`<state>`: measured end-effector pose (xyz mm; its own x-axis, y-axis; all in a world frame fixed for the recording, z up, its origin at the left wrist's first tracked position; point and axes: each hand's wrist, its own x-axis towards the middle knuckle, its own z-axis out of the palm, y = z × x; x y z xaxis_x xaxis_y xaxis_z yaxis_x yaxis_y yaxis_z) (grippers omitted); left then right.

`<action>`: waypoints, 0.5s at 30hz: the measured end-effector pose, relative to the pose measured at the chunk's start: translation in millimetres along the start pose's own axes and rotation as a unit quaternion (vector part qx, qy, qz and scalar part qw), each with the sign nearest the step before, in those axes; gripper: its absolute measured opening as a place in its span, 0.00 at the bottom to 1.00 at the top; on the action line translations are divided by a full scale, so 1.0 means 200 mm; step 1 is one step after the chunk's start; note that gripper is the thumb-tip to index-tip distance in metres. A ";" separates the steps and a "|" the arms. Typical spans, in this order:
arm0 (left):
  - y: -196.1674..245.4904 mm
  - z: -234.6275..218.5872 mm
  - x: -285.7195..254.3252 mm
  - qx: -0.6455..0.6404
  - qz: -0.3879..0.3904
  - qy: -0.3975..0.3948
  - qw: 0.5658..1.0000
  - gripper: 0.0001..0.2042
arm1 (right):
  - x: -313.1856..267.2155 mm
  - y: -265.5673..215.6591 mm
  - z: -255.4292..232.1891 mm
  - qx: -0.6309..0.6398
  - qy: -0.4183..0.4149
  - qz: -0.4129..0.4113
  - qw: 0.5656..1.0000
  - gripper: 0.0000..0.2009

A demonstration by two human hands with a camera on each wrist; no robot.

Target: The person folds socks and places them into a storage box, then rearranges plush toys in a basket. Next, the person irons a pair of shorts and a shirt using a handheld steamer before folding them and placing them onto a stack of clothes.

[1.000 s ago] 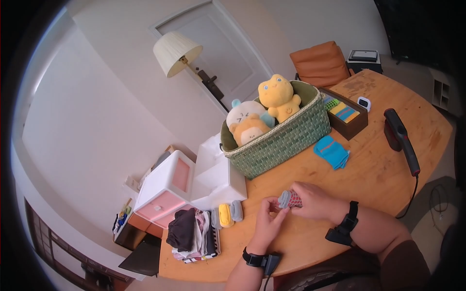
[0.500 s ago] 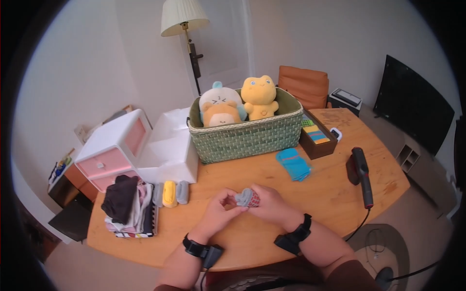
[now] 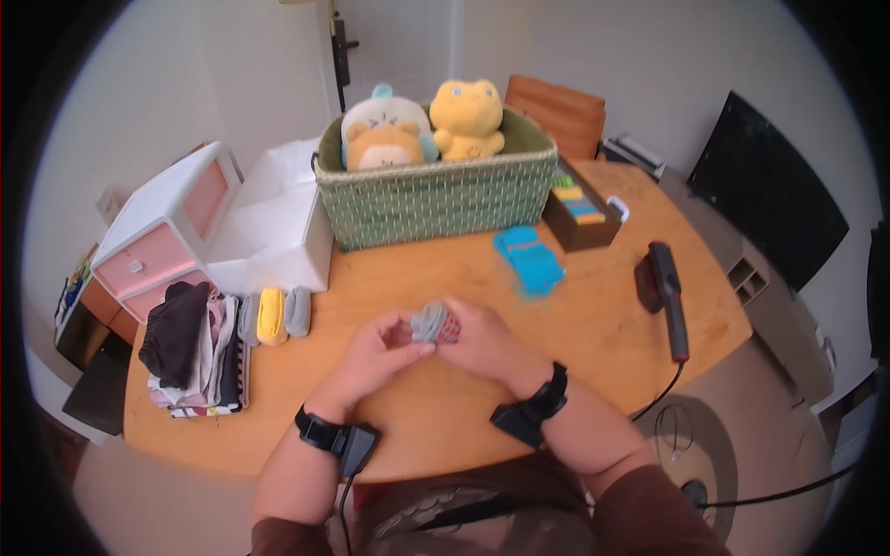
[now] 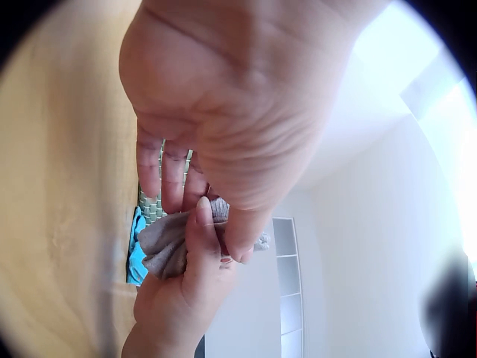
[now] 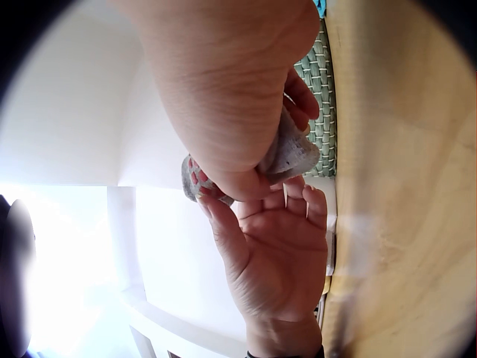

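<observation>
Over the near part of the table, both hands hold a bunched grey sock with a red pattern point(image 3: 432, 322). My right hand point(image 3: 487, 343) grips its patterned part, thumb pressed along the cloth. From the other side my left hand point(image 3: 373, 357) pinches an edge, its thumb on the sock and its other fingers spread loosely behind. In the left wrist view the folded grey cloth point(image 4: 165, 242) bulges past the right thumb. The right wrist view shows red spots on the sock point(image 5: 200, 177) by the left thumb; the right palm hides much of it.
Left on the wooden table are rolled grey and yellow socks point(image 3: 271, 317), folded clothes point(image 3: 199, 357), a white drawer unit point(image 3: 125, 246) and a white bin point(image 3: 301, 255). Behind are a green basket point(image 3: 436, 208) of plush toys, turquoise socks point(image 3: 530, 261), a brown box point(image 3: 584, 236) and a corded black appliance point(image 3: 674, 315).
The head view has turned and levelled, so the table sits differently in it. Both hands keep hold of the sock, with only small shifts of the fingers.
</observation>
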<state>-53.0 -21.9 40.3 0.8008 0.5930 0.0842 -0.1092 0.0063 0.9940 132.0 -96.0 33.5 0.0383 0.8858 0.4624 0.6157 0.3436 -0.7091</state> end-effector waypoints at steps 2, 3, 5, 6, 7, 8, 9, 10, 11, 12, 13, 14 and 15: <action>-0.02 -0.01 0.01 -0.015 0.004 0.002 1.000 0.11 | 0.00 0.03 0.03 0.018 -0.006 0.020 1.000 0.18; -0.03 -0.02 0.01 -0.035 0.038 0.007 0.999 0.11 | 0.00 0.02 0.03 0.039 -0.004 0.031 0.999 0.18; -0.05 -0.03 0.01 -0.069 0.029 0.011 0.997 0.10 | 0.01 -0.02 0.01 0.100 -0.019 0.075 0.992 0.18; -0.05 -0.04 0.02 -0.116 0.041 0.008 0.992 0.09 | 0.01 -0.01 0.02 0.109 -0.016 0.074 0.991 0.18; -0.06 -0.06 0.02 -0.110 0.039 0.008 0.993 0.09 | 0.01 0.01 0.03 0.121 -0.024 0.078 0.989 0.18; -0.07 -0.06 0.02 -0.107 0.041 0.009 0.993 0.08 | 0.00 0.03 0.03 0.131 -0.034 0.083 0.987 0.19; -0.07 -0.06 0.02 -0.103 0.047 0.008 0.994 0.07 | 0.00 0.05 0.03 0.132 -0.029 0.079 0.988 0.19; -0.07 -0.06 0.02 -0.096 0.052 0.003 0.994 0.07 | -0.01 0.06 0.04 0.143 -0.029 0.069 0.987 0.19; -0.06 -0.05 0.01 -0.093 0.049 0.002 0.994 0.07 | 0.00 0.06 0.04 0.152 -0.029 0.054 0.986 0.19; -0.05 -0.04 0.01 -0.089 0.048 0.000 0.995 0.06 | 0.01 0.05 0.03 0.148 -0.022 0.042 0.988 0.19; -0.03 -0.03 0.01 -0.101 0.043 0.005 0.994 0.05 | 0.01 0.04 0.03 0.156 -0.041 0.068 0.984 0.20; -0.03 -0.03 0.01 -0.099 0.046 0.004 0.994 0.05 | 0.00 0.03 0.03 0.166 -0.063 0.098 0.979 0.20; -0.04 -0.04 0.02 -0.111 0.046 0.003 0.993 0.05 | 0.01 0.03 0.02 0.166 -0.062 0.097 0.979 0.20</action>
<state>-54.6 -12.9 31.8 0.7782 0.6038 0.1729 -0.3097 0.1294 0.9420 132.0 -91.3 27.5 0.0218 0.9686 0.2479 0.3161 0.2285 -0.9208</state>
